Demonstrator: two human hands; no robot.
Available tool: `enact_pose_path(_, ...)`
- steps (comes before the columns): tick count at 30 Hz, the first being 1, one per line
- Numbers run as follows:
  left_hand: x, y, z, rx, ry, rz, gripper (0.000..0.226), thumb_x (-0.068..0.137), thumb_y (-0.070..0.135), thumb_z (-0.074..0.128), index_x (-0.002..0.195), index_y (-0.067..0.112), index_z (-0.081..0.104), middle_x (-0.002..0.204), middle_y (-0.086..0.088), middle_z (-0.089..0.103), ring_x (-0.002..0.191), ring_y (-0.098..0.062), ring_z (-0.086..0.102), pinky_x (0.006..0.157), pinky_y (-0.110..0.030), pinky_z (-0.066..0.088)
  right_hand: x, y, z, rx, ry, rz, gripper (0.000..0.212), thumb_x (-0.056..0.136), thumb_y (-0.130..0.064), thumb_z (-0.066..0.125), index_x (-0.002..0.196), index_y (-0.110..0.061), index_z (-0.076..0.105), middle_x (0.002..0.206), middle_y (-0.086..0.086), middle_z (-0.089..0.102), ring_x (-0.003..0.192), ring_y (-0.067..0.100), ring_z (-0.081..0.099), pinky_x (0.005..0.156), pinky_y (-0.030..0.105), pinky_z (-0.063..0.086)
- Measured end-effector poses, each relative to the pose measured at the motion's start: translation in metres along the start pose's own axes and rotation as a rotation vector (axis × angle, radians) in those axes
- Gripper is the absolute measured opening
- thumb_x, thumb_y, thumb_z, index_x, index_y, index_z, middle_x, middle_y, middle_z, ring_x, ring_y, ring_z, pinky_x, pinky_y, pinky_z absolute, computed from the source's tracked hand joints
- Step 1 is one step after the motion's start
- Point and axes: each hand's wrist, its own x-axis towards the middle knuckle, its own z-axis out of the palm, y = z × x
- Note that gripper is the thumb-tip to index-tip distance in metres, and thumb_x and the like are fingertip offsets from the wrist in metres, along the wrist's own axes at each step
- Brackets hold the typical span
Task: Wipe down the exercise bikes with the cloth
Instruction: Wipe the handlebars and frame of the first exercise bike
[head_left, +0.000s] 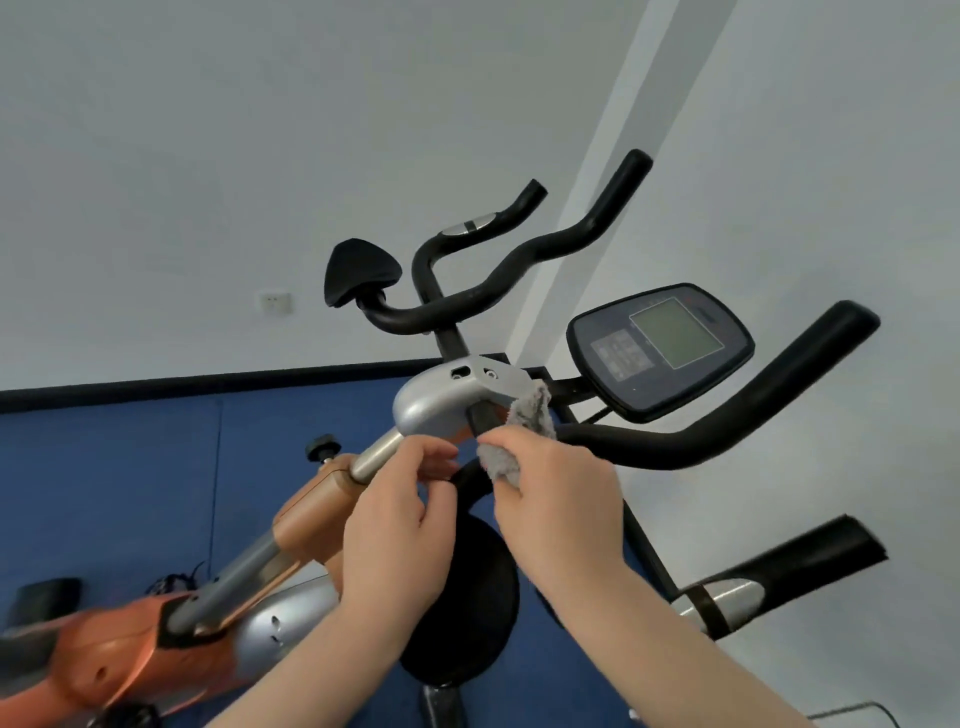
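A fluffy grey cloth (524, 436) is pinched by the right hand (558, 499) against the black handlebar (675, 441), while the smooth metal post (376, 457) of the bike (291, 525) is touched by the curled left hand (397, 525).

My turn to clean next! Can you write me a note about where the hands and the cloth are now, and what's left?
Right hand: pinching the grey cloth, pressed against the black bar under the silver cover.
Left hand: fingers on the silver post beside the cloth, steadying it.
Done: cannot tell which parts are already wiped.
Left: probably the black handlebars, the screen console, and the second bike behind.
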Motion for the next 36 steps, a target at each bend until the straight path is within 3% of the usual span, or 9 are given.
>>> enact_pose_path(4,-0.002,0.001,-0.001,0.004,-0.005,0.018,0.020,0.083,0.032,0.041,0.092,0.047,0.052,0.090,0.031,0.062,0.089,0.011,0.056,0.070,-0.023,0.049,0.027,0.025,-0.030,0.220,-0.113,0.057,0.024,0.081,-0.042,0.066,0.104,-0.042,0.058,0.090,-0.020,0.066,0.083,0.003,0.062,0.073,0.021,0.048)
enact_pose_path(7,-0.003,0.001,0.000,0.031,0.015,0.031,0.018,0.083,0.038,0.039,0.091,0.046,0.054,0.089,0.031,0.060,0.075,0.003,0.059,0.060,-0.026,0.051,0.052,0.029,-0.038,0.168,0.146,0.012,0.022,0.083,-0.041,0.064,0.098,-0.033,0.051,0.077,-0.014,0.063,0.065,0.012,0.063,0.057,0.034,0.055)
enact_pose_path(11,-0.003,0.000,-0.001,0.022,0.020,0.029,0.016,0.084,0.037,0.042,0.088,0.047,0.054,0.085,0.029,0.061,0.071,0.002,0.060,0.060,-0.026,0.049,0.050,0.012,-0.003,-0.029,-0.084,-0.144,0.026,0.084,-0.044,0.063,0.098,-0.024,0.054,0.089,-0.007,0.064,0.082,0.017,0.059,0.088,0.034,0.047)
enact_pose_path(15,-0.004,-0.001,-0.001,-0.004,0.016,0.021,0.014,0.085,0.033,0.045,0.086,0.046,0.052,0.084,0.028,0.061,0.067,0.000,0.059,0.055,-0.021,0.043,0.046,0.024,-0.005,0.042,-0.274,-0.079,0.034,0.088,-0.059,0.039,0.086,-0.035,0.063,0.069,-0.013,0.060,0.071,0.010,0.057,0.060,0.026,0.044)
enact_pose_path(19,-0.004,-0.002,-0.002,-0.007,0.013,0.034,0.013,0.084,0.035,0.044,0.086,0.043,0.053,0.084,0.025,0.061,0.075,0.003,0.058,0.060,-0.021,0.045,0.059,0.032,-0.022,-0.014,-0.450,-0.123,0.024,0.084,-0.048,0.056,0.098,-0.035,0.070,0.090,-0.002,0.073,0.083,0.012,0.063,0.073,0.030,0.052)
enact_pose_path(22,-0.002,-0.001,-0.002,-0.007,-0.011,0.039,0.014,0.083,0.037,0.041,0.086,0.043,0.053,0.089,0.028,0.060,0.080,0.004,0.057,0.064,-0.021,0.045,0.066,0.026,-0.013,-0.021,-0.373,-0.061,0.030,0.071,-0.049,0.071,0.100,-0.040,0.071,0.095,-0.010,0.071,0.081,0.005,0.060,0.065,0.018,0.042)
enact_pose_path(26,-0.001,-0.001,-0.003,-0.025,-0.023,0.069,0.015,0.082,0.039,0.038,0.087,0.043,0.052,0.087,0.025,0.060,0.076,0.001,0.058,0.063,-0.022,0.047,0.075,0.025,0.003,0.000,-0.237,0.008,0.028,0.064,-0.043,0.078,0.091,-0.036,0.074,0.086,-0.010,0.070,0.081,0.010,0.062,0.063,0.020,0.041)
enact_pose_path(31,-0.001,-0.002,-0.003,-0.023,-0.026,0.083,0.017,0.082,0.041,0.036,0.087,0.043,0.052,0.086,0.023,0.060,0.077,0.001,0.058,0.062,-0.021,0.046,0.076,0.019,0.021,-0.011,-0.087,-0.061,0.021,0.075,-0.037,0.073,0.093,-0.028,0.072,0.080,-0.005,0.071,0.068,0.007,0.052,0.055,0.016,0.034)
enact_pose_path(36,-0.003,-0.005,-0.003,-0.005,-0.038,0.075,0.015,0.083,0.038,0.039,0.085,0.044,0.053,0.084,0.024,0.060,0.073,0.002,0.057,0.059,-0.019,0.040,0.079,0.024,0.000,-0.025,-0.307,-0.091,0.016,0.072,-0.039,0.071,0.088,-0.036,0.073,0.080,-0.010,0.070,0.077,0.010,0.063,0.060,0.019,0.043)
